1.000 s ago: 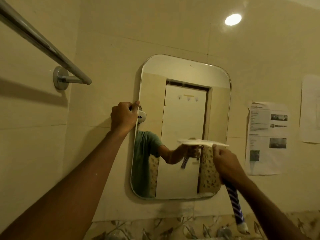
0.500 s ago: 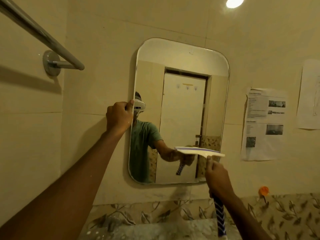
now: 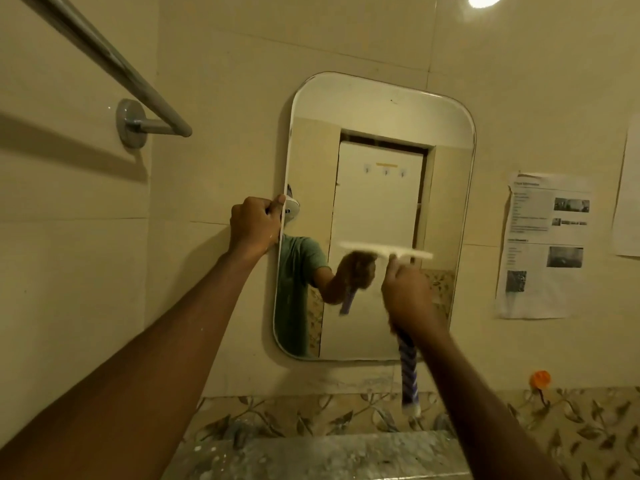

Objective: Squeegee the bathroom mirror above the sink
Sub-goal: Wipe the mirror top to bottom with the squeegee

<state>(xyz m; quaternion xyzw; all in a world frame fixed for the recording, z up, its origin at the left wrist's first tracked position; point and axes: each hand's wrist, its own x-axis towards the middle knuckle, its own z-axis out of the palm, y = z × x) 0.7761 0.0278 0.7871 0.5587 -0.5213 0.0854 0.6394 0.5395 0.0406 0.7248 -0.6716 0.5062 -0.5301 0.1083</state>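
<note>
Head view: squeegee (image 3: 384, 251) blurred; right hand (image 3: 410, 301) hides mid-handle.

White squeegee (image 3: 384, 251) with blue-striped handle (image 3: 408, 372) — leaf-patterned tile border (image 3: 588, 427), orange hook (image 3: 541, 378).

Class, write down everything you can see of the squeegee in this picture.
The squeegee has a wide, pale, plastic-looking head. It lies roughly level across the mirror, in its lower right half, seemingly against the glass, though blur hides the contact. Its blue-and-white striped handle runs down from the head, and the right hand grips it just below the head.
</note>
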